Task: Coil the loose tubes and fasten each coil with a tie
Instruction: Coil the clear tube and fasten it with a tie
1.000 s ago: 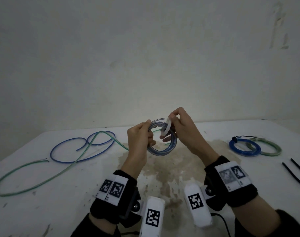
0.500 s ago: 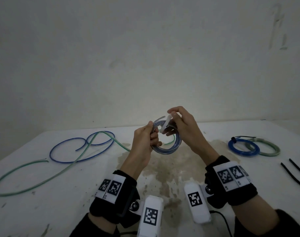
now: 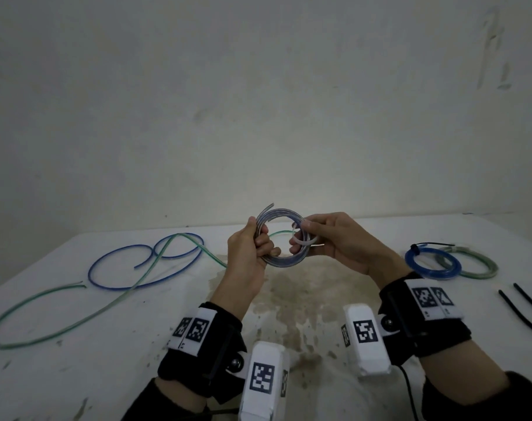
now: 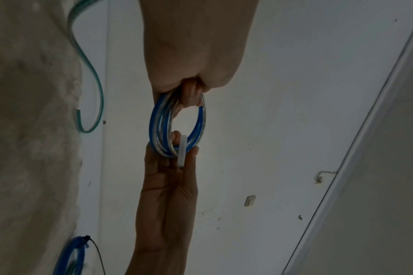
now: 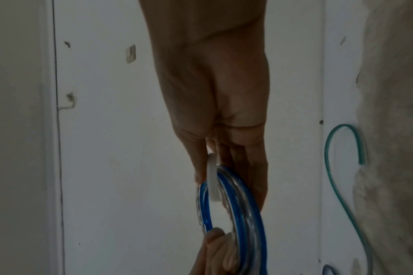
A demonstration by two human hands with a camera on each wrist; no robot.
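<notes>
A coil of blue and clear tube (image 3: 284, 261) (image 4: 158, 128) (image 5: 231, 201) is held upright in the air above the table. My left hand (image 3: 252, 247) grips the coil's left side, fingers curled round its strands. My right hand (image 3: 328, 238) holds the coil's right side and pinches a white tie (image 3: 301, 241) (image 4: 183, 148) (image 5: 212, 178) that loops round the strands there. A loose blue tube (image 3: 143, 259) and a loose green tube (image 3: 61, 311) lie uncoiled on the table at the left.
Two tied coils, one blue (image 3: 431, 264) and one green (image 3: 477, 265), lie at the right of the white table (image 3: 107, 375). Two black ties (image 3: 523, 308) lie near the right edge. A brown stain (image 3: 292, 296) marks the table's middle. A pale wall (image 3: 258, 101) stands behind.
The coil has turned to face me more squarely. My right hand has dropped from the coil's top to its right side, and the white tie now curves round the strands there.
</notes>
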